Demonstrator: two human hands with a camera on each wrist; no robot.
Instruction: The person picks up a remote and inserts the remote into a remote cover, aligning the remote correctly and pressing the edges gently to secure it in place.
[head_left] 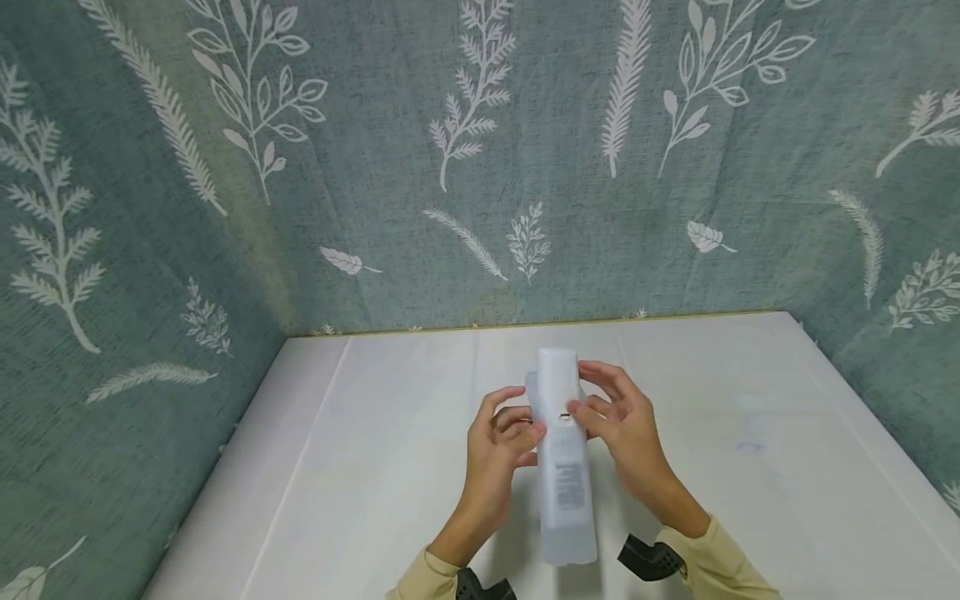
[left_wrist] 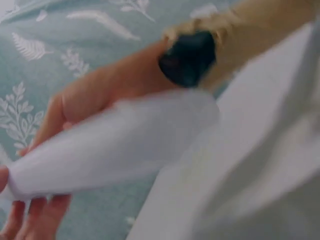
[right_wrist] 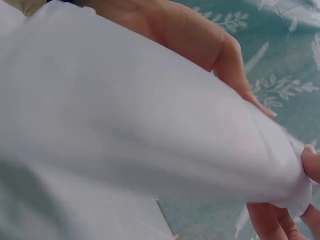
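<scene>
A long, narrow white object (head_left: 557, 383) in a frosted plastic sleeve (head_left: 567, 533) is held upright above the white table. A block of small grey print and a small dark mark show on its face; what it is cannot be told. My left hand (head_left: 495, 454) pinches its left edge, thumb in front and fingers partly behind. On the opposite edge, my right hand (head_left: 626, 429) grips the sleeve with its thumb near the mark. Both wrist views show the sleeve's pale side, blurred, hiding parts of the hands.
The white table (head_left: 375, 467) spreads around the hands, with faint crease lines. Green fabric with white leaf prints (head_left: 480, 250) rises behind it and along both sides. Each wrist carries a dark device, such as the one (head_left: 651, 558) on the right.
</scene>
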